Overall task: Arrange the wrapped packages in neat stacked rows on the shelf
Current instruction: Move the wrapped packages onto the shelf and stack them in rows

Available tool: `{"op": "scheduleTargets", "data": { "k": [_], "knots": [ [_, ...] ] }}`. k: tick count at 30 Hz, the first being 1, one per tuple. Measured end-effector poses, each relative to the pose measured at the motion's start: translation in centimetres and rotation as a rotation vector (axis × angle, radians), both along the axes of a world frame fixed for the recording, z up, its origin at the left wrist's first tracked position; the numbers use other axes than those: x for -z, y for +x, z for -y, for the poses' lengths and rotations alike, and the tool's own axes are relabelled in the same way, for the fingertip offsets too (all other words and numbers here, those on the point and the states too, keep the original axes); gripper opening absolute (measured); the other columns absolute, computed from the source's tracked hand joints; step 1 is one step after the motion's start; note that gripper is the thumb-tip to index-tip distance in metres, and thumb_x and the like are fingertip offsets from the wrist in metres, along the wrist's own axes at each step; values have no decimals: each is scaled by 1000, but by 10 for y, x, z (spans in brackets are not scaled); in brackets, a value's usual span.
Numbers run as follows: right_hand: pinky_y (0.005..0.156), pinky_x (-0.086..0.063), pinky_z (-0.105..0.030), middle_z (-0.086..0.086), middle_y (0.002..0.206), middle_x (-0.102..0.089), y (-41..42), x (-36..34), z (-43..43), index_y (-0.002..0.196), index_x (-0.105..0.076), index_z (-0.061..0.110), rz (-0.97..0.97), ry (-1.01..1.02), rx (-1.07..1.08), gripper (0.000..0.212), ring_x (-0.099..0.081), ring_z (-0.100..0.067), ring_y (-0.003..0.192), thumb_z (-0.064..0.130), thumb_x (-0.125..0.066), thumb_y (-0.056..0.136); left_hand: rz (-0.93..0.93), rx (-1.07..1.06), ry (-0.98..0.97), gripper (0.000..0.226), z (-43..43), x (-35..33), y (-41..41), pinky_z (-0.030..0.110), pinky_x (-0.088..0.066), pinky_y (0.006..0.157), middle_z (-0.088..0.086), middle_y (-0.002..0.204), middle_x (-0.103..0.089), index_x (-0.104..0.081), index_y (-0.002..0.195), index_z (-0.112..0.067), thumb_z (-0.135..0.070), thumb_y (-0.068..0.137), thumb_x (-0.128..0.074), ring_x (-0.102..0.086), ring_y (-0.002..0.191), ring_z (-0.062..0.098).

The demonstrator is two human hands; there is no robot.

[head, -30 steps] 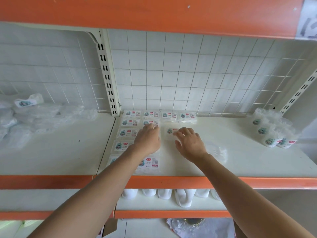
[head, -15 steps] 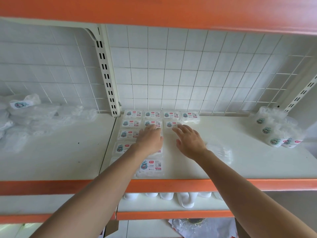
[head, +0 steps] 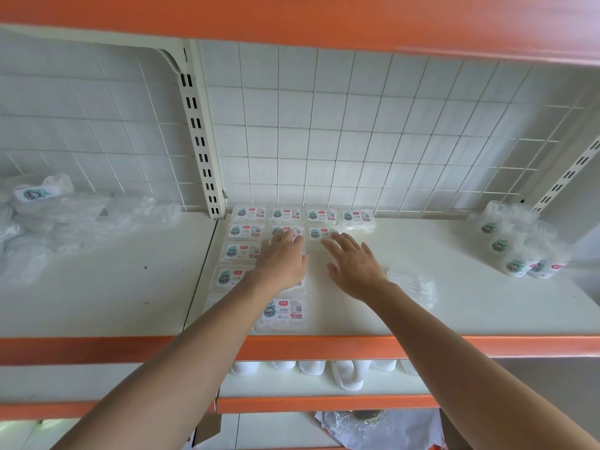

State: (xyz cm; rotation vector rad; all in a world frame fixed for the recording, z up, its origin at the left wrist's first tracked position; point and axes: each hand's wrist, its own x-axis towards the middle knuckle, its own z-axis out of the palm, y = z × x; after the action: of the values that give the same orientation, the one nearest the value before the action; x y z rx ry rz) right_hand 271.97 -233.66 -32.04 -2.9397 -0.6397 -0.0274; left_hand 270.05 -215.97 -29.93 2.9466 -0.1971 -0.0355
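Wrapped packages (head: 285, 219): flat, labelled, laid in rows at the back left of the shelf (head: 470, 306).

Item being handled: third package of second row (head: 319, 233). It lies directly ahead of the right hand (head: 354, 271), fingertips at its near edge; contact looks likely. Right fingers (head: 337, 243) are straight and slightly spread. Flat on the neighbouring column is the left hand (head: 282, 264), fingers close together.

Long axis: left to right, parallel to the shelf front. Label faces up, top edge away from the person. The right hand is nearer, so any squaring push probably goes straight back.
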Motion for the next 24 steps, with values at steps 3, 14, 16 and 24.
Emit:
{"op": "scheduleTargets", "data": {
  "k": [3,14,16,24],
  "knots": [
    [119,-14,-47,2,160,-14,-7,-6,13,152,-20,27,11,-21,-8,57,-8,-19,148,33,-42,99,39,34,24,51,12,-4,-4,50,-24,114,15,152,-30,-34,144,-7,-34,101,-38,-18,144,31],
    [114,-18,-55,-5,159,-17,-45,-22,121,150,-21,38,-159,-88,129,73,-11,-21,147,60,-53,88,134,169,-114,31,89,-5,-35,40,-40,94,11,131,-45,-50,123,-4,-18,96,-43,-37,127,30],
    [110,-30,-47,-7,150,-32,-47,-18,136,148,-24,42,-193,-5,150,74,-27,-25,141,56,-61,85,118,166,-178,32,100,-3,-38,41,-42,93,11,129,-45,-51,123,-4,-16,95,-43,-38,122,30],
    [96,-36,-25,4,121,-58,-40,-21,127,143,-42,31,36,340,-1,79,-44,-20,114,41,-79,74,-186,-26,-604,35,121,-8,-35,27,-43,93,8,126,-60,-57,128,-10,-22,98,-43,-56,115,24]
  ]
}}
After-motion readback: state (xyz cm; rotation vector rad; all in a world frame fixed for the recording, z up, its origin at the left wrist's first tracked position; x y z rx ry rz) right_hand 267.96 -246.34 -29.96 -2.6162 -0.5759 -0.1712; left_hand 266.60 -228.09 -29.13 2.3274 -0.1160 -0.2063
